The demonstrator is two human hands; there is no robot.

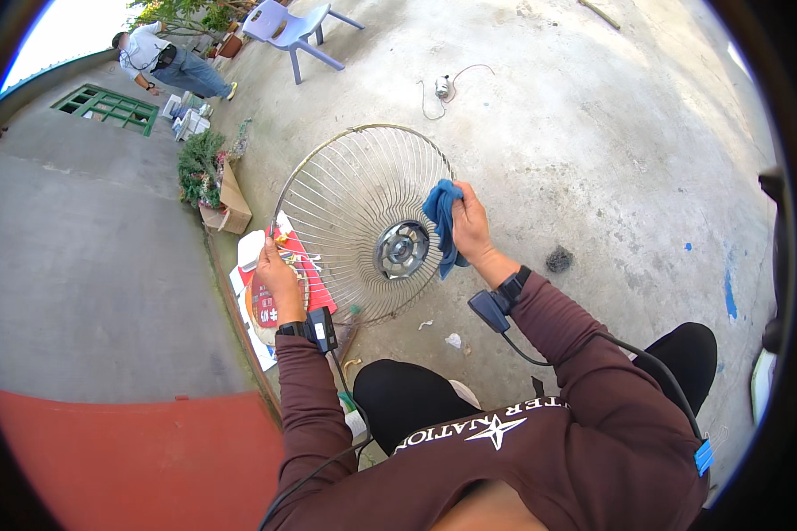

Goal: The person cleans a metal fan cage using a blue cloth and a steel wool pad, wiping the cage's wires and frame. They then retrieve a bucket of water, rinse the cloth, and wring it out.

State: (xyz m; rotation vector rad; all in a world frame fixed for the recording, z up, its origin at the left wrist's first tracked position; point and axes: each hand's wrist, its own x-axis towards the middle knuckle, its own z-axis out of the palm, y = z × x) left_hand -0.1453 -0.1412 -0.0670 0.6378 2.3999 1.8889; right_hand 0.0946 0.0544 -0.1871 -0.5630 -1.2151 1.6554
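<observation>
A round wire fan guard (345, 192) is held up in front of me, with a metal hub (402, 249) at its centre and wires curving out to the rim. My left hand (279, 275) grips the left side of the rim. At the right side, my right hand (471, 222) has a blue cloth (443, 222) bunched in its fingers. The cloth lies against the right rim and hangs down beside the hub. Both wrists carry black straps with small cabled devices.
A purple plastic chair (295, 30) and a small wired motor (442, 87) are on the concrete beyond. A scouring pad (559, 259) lies right. Left, printed packaging (259, 332) and a cardboard box (232, 202) with plants line the wall (99, 259). Another person (173, 63) stands far left.
</observation>
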